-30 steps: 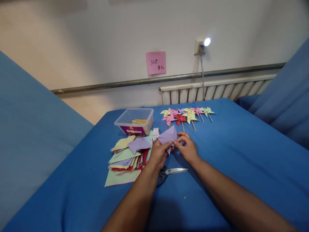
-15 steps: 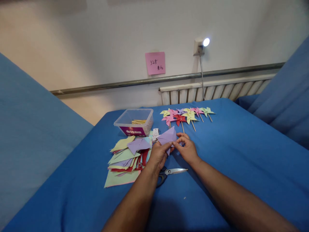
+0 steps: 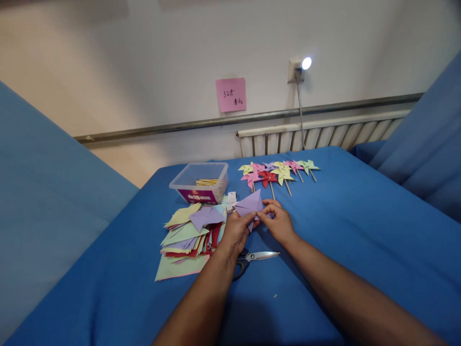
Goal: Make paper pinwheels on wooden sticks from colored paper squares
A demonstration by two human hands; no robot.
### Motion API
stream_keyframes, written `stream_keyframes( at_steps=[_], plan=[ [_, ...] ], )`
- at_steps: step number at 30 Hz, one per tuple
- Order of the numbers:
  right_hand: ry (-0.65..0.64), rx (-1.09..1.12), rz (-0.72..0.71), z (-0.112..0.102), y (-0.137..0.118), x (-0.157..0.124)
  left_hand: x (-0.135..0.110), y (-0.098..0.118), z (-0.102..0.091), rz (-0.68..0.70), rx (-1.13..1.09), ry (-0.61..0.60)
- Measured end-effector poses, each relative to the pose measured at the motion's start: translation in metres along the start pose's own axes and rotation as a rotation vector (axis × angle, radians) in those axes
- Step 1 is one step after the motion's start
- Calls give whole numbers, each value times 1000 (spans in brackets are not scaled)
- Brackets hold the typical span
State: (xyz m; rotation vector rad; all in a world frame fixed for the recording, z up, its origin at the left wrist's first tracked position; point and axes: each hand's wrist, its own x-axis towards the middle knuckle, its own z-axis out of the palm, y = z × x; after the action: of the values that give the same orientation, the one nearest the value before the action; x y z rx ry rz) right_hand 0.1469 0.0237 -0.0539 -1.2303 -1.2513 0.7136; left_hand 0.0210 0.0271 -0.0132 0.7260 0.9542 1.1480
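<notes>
A purple paper sheet (image 3: pixel 249 203) with slits cut into it is held up between my two hands above the table. My left hand (image 3: pixel 237 229) grips its lower left part, thumb on top. My right hand (image 3: pixel 278 220) pinches its right side, with the fingertips of both hands nearly meeting. Scissors (image 3: pixel 256 256) with dark handles lie just below, partly hidden by my left forearm. To the left, another cut purple sheet (image 3: pixel 206 217) rests on a pile of coloured paper (image 3: pixel 184 234).
A clear plastic box (image 3: pixel 183 179) with thin wooden sticks (image 3: pixel 206 182) stands behind the paper pile. Beside it is a small white box (image 3: pixel 232 197). Several finished paper pinwheels (image 3: pixel 268 178) on sticks lie at the back of the blue-covered table (image 3: pixel 345 211). Blue curtains hang at both sides.
</notes>
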Motion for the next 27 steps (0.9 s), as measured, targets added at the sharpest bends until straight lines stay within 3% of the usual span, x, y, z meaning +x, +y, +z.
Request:
stream_keyframes(
  at_steps=[14, 19, 24, 27],
  plan=[
    [-20, 15, 4, 0, 0, -2, 2, -1, -3, 39, 76, 5],
    [70, 55, -2, -5, 2, 3, 8, 0, -11, 64, 174, -10],
    [168, 0, -132, -20, -6, 10, 7, 8, -15, 132, 381, -52],
    [123, -47, -181, -27, -12, 11, 5, 13, -16, 180, 485, -78]
  ],
)
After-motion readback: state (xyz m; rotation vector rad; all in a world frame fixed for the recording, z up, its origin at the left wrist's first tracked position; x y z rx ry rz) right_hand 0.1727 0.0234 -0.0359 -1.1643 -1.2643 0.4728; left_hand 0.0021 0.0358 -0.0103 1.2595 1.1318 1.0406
